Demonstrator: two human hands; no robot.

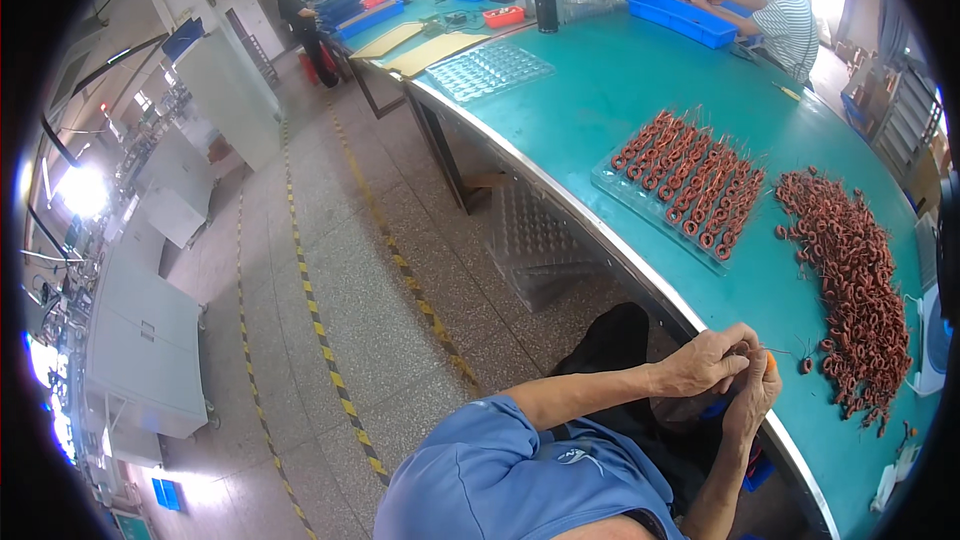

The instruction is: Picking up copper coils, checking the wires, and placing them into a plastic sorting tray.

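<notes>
My left hand (700,364) and my right hand (752,402) meet above the near edge of the green table, fingers pinched together. What they hold is mostly hidden, though a thin wire sticks out past the fingertips. Something orange (771,362) covers a fingertip of the right hand. Just beyond the hands lies a single reddish-brown ring coil (806,365) with wire leads. To the right spreads a large pile of the same coils (855,290). Farther off, several rows of coils (690,180) stand in a clear plastic tray (612,180).
Another clear tray (490,70) and yellow boards (432,53) lie on the table (590,100) farther away. A person in a striped shirt (785,35) works beside a blue bin (682,22). Stacked trays (535,240) sit under the table. Another person (300,20) stands far left.
</notes>
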